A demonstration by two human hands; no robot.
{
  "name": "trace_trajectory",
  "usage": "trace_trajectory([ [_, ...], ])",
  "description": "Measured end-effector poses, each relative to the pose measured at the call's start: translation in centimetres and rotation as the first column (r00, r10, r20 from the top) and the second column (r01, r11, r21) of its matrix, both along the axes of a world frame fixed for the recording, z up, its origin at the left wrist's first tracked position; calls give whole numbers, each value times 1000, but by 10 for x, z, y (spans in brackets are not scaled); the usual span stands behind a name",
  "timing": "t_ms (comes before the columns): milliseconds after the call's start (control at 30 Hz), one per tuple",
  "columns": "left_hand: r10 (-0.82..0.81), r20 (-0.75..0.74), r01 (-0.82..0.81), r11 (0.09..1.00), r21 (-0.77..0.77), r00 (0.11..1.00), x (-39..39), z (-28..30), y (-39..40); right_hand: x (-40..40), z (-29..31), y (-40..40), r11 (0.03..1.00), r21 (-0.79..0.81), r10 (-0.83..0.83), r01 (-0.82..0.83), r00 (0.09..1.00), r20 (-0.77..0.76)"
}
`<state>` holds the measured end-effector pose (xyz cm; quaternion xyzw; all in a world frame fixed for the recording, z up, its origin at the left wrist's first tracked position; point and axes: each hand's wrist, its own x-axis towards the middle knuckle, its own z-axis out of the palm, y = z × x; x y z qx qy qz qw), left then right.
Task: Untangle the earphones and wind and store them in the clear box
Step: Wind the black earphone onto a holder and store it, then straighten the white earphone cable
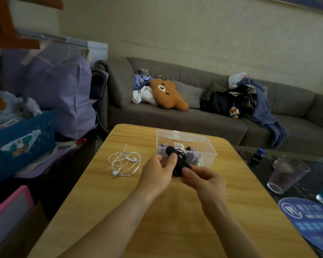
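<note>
Both hands meet above the middle of the wooden table, just in front of the clear box. The left hand curls its fingers and thumb around the upper end of a bundle of black earphones, with a rounded black end showing just above its thumb. The right hand pinches the lower end of the same bundle between curled fingers. The bundle is dark and somewhat blurred, so how its cord is wound cannot be told; thin black loops show beside it, over the box's near rim.

The clear box stands open on the far half of the table and holds small purple, white and dark items, too small to name. To its left, well apart from the hands, a pair of white earphones lies on the table in a loose tangle of loops, with the earbuds inside the coil and a plug end at the lower left.

To the right of the table, on a dark surface, stand a drinking glass and a small dark bottle with a blue cap. A round blue fan or sign with white writing and a circular emblem lies at the lower right (its characters are too blurred to read). Behind the table runs a grey sofa with a brown bear cushion and a checkered pillow.
</note>
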<state>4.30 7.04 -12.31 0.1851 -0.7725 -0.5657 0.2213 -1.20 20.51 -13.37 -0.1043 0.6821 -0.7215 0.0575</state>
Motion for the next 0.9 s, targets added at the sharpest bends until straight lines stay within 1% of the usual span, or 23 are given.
trace_trajectory([
  [33,41,20,-40,997,-60,999,2,-1,-5,-8,4,1,996,70,-51,55,997,-61],
  [67,96,15,-93,985,-145,995,4,-2,-11,-16,11,2,979,160,-98,124,982,-159],
  [133,164,-30,-165,935,-313,986,9,-7,-25,-39,30,4,902,336,-138,272,918,-372],
  [167,177,-34,-176,901,-396,984,13,-10,-32,-52,38,3,841,423,-121,336,881,-458],
  [233,215,9,-173,810,-560,977,19,-14,-45,-75,53,-3,687,566,-34,456,798,-602],
  [267,248,42,-167,760,-628,968,22,-14,-51,-85,57,-6,617,606,14,502,763,-646],
  [333,309,111,-143,690,-710,945,28,-15,-65,-97,58,-11,520,648,72,556,728,-682],
  [400,336,191,-97,680,-727,922,34,-18,-75,-102,53,-15,444,677,108,587,715,-691],
  [467,330,249,-53,691,-721,910,36,-21,-81,-104,46,-20,411,707,125,576,733,-669],
  [567,334,303,5,664,-748,893,37,-26,-83,-96,44,-24,409,769,116,491,809,-577],
  [600,343,336,30,659,-751,877,37,-27,-85,-90,44,-25,392,772,127,500,802,-583],
  [633,350,374,51,668,-743,859,37,-29,-87,-84,45,-25,388,747,142,539,766,-626],
  [667,347,408,67,687,-723,844,37,-31,-90,-77,45,-27,422,700,156,576,714,-682],
  [700,333,424,72,710,-701,843,37,-33,-93,-68,45,-30,492,649,162,581,671,-724],
  [767,295,373,40,736,-675,880,39,-35,-97,-44,42,-38,654,580,185,485,642,-744],
  [833,262,295,7,737,-676,919,42,-34,-98,-16,34,-49,772,546,219,326,670,-709],
  [867,242,271,6,735,-678,932,45,-32,-97,-2,29,-54,800,545,243,249,696,-675],
  [900,214,256,14,742,-670,943,47,-31,-97,10,22,-58,802,569,280,182,726,-628],
])
